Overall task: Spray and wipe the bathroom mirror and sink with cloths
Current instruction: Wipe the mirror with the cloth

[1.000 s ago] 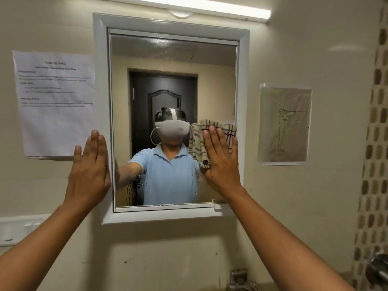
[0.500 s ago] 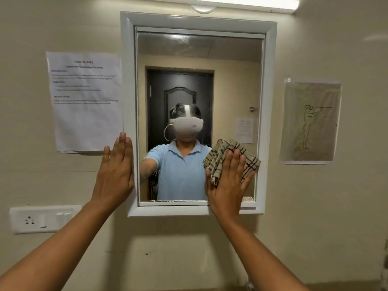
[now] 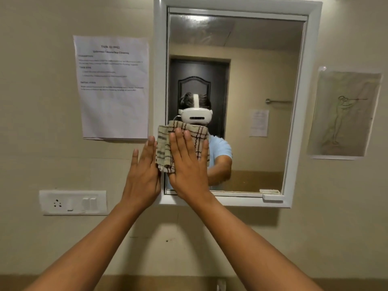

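On the beige bathroom wall, the right hand (image 3: 186,164) presses a checked cloth (image 3: 180,141) flat-fingered against the mirror (image 3: 252,80) at its lower left corner, left hand (image 3: 142,173) flat on the frame; unpinched, the cloth could slip and drop.

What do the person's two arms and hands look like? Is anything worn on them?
Both forearms are bare up to the frame's lower edge: no sleeves, watch or bracelet show. The left hand and the right hand wear no gloves and no rings that I can see. In the mirror, the reflection shows a short light blue sleeve on the upper arm.
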Demonstrator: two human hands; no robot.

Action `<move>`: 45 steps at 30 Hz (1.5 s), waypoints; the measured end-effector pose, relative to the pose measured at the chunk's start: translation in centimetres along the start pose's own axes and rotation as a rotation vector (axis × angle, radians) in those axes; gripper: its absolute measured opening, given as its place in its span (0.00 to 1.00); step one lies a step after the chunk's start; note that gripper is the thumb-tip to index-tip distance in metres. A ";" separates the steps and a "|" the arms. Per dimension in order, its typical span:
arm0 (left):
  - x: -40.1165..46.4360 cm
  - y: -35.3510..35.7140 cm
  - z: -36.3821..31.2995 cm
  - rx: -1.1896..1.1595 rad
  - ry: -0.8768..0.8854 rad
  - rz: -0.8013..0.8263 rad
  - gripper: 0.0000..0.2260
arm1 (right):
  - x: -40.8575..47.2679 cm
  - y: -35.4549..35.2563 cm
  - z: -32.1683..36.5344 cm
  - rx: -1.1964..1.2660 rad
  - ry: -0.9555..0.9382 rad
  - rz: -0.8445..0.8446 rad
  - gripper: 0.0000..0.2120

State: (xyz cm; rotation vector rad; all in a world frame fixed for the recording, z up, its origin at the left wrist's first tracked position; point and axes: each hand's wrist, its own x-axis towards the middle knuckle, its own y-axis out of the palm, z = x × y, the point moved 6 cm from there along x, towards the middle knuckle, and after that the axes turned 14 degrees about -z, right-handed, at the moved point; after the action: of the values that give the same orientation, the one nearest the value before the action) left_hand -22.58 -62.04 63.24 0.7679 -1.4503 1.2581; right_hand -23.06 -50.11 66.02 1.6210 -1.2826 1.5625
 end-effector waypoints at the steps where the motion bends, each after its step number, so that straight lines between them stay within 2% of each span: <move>1: -0.3 0.1 0.0 -0.007 0.001 0.003 0.30 | -0.4 0.1 0.2 -0.001 -0.049 0.009 0.33; 9: -2.3 1.0 -0.1 -0.058 -0.042 -0.033 0.31 | -5.0 -0.2 -2.0 -0.041 -0.375 0.114 0.30; 12: -2.4 0.9 -0.2 -0.055 -0.052 -0.065 0.30 | -6.7 -1.1 -4.5 -0.058 -0.409 0.139 0.30; 18: -2.5 1.1 -0.2 -0.024 -0.052 -0.070 0.30 | -8.3 -3.9 -10.1 -0.059 -0.257 0.082 0.31; 28: -2.6 1.3 -0.3 0.008 -0.076 -0.046 0.30 | -10.8 -6.4 -17.8 -0.091 0.216 0.021 0.32; 32: -2.5 1.2 -0.3 0.017 -0.068 -0.017 0.30 | -11.1 -6.4 -17.3 -0.118 0.361 -0.045 0.33; 34: -2.5 1.1 -0.3 0.021 -0.061 -0.013 0.30 | -11.3 -6.0 -16.6 -0.133 0.363 -0.048 0.33; 39: -2.6 0.9 -0.3 0.000 -0.050 -0.010 0.29 | -11.2 -4.6 -13.5 -0.145 0.232 -0.008 0.33; 42: -2.6 0.8 -0.2 -0.013 -0.046 -0.014 0.29 | -10.3 -2.7 -9.1 -0.084 0.090 0.019 0.35; 45: -2.7 0.8 0.0 -0.022 -0.031 -0.008 0.29 | -9.1 -0.8 -5.0 -0.058 0.062 0.023 0.35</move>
State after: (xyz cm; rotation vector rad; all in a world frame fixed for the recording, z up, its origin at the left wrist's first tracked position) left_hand -22.56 -62.27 60.46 0.7812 -1.4824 1.2270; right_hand -23.44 -43.03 58.38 1.5160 -1.3057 1.5627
